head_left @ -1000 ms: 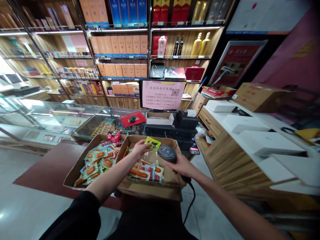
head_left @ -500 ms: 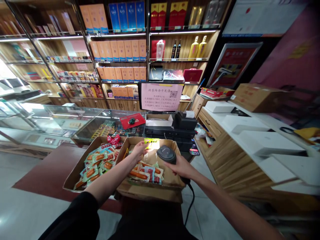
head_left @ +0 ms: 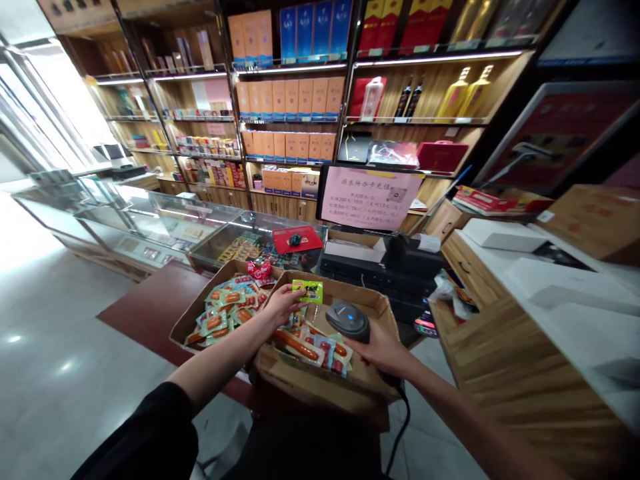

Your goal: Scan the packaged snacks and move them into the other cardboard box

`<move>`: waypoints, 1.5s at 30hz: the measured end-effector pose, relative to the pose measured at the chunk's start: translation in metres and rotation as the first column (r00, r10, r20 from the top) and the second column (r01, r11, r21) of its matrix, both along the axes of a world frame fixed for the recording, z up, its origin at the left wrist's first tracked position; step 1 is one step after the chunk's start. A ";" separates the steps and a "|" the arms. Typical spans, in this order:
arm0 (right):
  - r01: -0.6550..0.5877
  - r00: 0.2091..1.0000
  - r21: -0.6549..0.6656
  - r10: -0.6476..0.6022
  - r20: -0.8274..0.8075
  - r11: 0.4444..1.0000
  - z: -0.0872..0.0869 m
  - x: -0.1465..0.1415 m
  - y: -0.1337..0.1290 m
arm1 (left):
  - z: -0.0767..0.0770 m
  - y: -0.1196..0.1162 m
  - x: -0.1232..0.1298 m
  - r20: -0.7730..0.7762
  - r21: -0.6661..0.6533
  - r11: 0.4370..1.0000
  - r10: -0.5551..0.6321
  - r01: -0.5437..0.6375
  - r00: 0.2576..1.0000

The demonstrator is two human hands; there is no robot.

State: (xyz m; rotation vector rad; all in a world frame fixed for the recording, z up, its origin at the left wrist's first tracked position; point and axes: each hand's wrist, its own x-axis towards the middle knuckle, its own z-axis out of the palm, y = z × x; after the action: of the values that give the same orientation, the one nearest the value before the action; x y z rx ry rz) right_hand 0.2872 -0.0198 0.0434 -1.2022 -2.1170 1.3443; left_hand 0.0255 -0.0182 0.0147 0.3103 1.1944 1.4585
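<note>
Pinched in my left hand point(head_left: 283, 308) is a small yellow-green snack packet point(head_left: 311, 291), held over the right cardboard box point(head_left: 367, 293). My right hand point(head_left: 383, 348) grips a dark grey barcode scanner point(head_left: 347, 320), its head turned toward the packet and a blue light showing on top. Beneath my hands, packaged sausages point(head_left: 305, 347) lie in that box. The left cardboard box point(head_left: 183, 321) beside it holds many sealed sausage packs point(head_left: 227, 300) and a red packet point(head_left: 259, 269). The scanner's black cable point(head_left: 401, 427) hangs down from my right hand.
Behind the boxes stands a screen covered by a pink paper sign point(head_left: 370, 198). A red mat point(head_left: 299, 240) lies on the glass counter point(head_left: 220, 233). To the right is a wooden cabinet point(head_left: 530, 353) with white boxes; a phone point(head_left: 425, 319) lies near its left side.
The view has swung left, so things sit further right. The bright scanner light on the packet has gone, and a blue light shows on the scanner. Both hands keep their hold.
</note>
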 end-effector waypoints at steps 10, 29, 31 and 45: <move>-0.002 1.000 -0.089 0.004 0.015 0.996 0.009 -0.002 -0.001 | 0.004 -0.016 -0.019 0.049 -0.026 0.999 0.038 -0.037 0.998; 0.049 0.999 -0.029 -0.050 -0.013 0.998 0.006 0.020 0.008 | 0.005 -0.055 -0.052 -0.140 0.038 0.997 -0.058 0.064 0.988; 0.083 0.996 -0.030 -0.083 -0.011 0.996 0.006 0.026 0.006 | -0.001 -0.041 -0.024 -0.202 0.005 0.971 -0.231 0.237 0.952; 0.220 0.974 0.181 -0.225 0.010 0.959 0.008 0.046 -0.017 | -0.020 -0.012 0.059 -0.890 -0.428 0.537 -0.390 0.727 -0.236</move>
State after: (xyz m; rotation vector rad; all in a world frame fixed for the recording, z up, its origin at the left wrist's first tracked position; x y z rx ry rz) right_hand 0.3334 -0.0364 0.0514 -1.3451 -2.0029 1.0222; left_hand 0.0844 -0.0303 -0.0054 2.0995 1.4136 0.2456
